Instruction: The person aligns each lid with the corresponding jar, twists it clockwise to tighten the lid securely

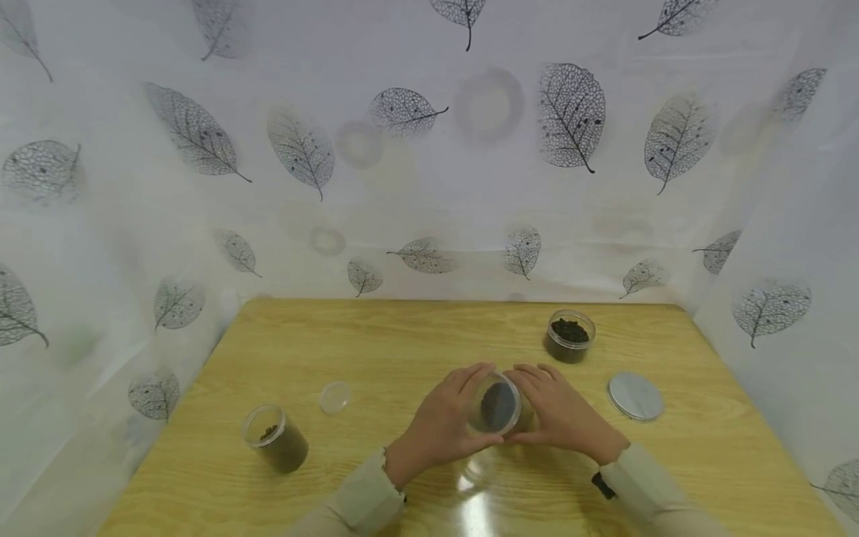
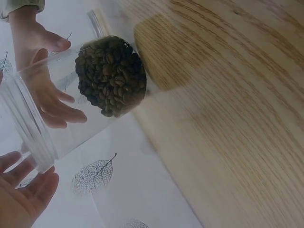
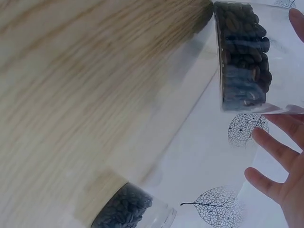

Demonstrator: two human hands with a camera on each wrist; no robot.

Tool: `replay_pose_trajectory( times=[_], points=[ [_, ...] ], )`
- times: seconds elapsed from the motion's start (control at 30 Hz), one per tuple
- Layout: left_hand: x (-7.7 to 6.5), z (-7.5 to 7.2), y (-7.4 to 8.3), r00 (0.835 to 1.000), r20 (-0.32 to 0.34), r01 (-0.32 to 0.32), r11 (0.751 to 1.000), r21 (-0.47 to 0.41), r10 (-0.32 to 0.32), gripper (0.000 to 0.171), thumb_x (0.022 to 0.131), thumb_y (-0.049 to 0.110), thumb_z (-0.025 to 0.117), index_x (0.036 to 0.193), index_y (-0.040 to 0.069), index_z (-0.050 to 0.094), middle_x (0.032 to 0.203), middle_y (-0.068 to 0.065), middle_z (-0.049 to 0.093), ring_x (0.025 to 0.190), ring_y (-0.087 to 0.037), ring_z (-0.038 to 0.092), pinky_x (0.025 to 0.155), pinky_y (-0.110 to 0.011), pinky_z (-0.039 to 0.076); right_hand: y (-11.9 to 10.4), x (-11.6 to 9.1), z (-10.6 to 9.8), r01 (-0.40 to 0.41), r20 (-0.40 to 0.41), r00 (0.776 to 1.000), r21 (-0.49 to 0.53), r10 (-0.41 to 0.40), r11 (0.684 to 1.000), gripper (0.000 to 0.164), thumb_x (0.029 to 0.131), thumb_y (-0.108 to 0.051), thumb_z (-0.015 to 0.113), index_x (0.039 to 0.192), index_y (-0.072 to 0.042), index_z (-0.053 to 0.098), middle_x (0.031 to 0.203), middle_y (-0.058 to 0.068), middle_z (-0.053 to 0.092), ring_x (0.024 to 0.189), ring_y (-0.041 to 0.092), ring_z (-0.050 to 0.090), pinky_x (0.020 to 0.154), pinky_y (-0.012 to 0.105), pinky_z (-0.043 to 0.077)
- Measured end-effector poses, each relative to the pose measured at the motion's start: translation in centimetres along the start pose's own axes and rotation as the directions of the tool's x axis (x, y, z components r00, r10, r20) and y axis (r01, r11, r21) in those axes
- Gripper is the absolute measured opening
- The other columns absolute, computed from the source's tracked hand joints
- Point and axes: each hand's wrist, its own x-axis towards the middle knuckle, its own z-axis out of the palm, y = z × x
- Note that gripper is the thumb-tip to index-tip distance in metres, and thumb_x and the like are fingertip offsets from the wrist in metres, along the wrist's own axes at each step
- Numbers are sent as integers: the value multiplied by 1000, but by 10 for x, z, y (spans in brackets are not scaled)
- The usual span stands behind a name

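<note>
A clear jar of coffee beans [image 1: 499, 408] is held tilted between both hands at the middle of the table. In the left wrist view its beans [image 2: 111, 76] lie at the base, and its ribbed rim end [image 2: 31, 126] points up and away from the wood. My left hand [image 1: 443, 420] grips that rim end, fingertips right at its edge. My right hand [image 1: 564, 410] holds the jar's other side, thumb in front and fingers behind. In the right wrist view, some right-hand fingers [image 3: 275, 152] are spread just below the jar wall.
An open jar [image 1: 278, 440] with dark contents stands at the left, near a small clear disc [image 1: 334, 397]. At the back right is a shorter open jar [image 1: 569, 339] of dark pieces. A silver lid [image 1: 636, 396] lies right of my hands. Leaf-patterned curtains surround the wooden table [image 1: 403, 328].
</note>
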Motion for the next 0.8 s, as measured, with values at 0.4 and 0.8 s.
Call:
replay_pose_trajectory(
  times=[0.4, 0.8],
  points=[
    [-3, -2, -3, 1000, 6, -25, 1000, 1, 25, 101, 66, 54, 78, 143, 7, 33, 139, -5, 46, 126, -17, 47, 106, -29, 41, -1, 3, -3, 34, 31, 999, -53, -32, 998, 101, 51, -62, 81, 125, 0, 50, 117, 14, 63, 110, 30, 58, 95, 53, 45],
    [-7, -6, -4, 1000, 4, -10, 1000, -4, 10, 101, 65, 51, 80, 142, 7, 33, 140, -4, 45, 126, -18, 48, 103, -31, 44, -1, 11, -12, 79, 71, 995, -139, -70, 987, 96, 48, -64, 80, 119, -4, 55, 111, 10, 64, 107, 30, 58, 92, 55, 46]
  ],
)
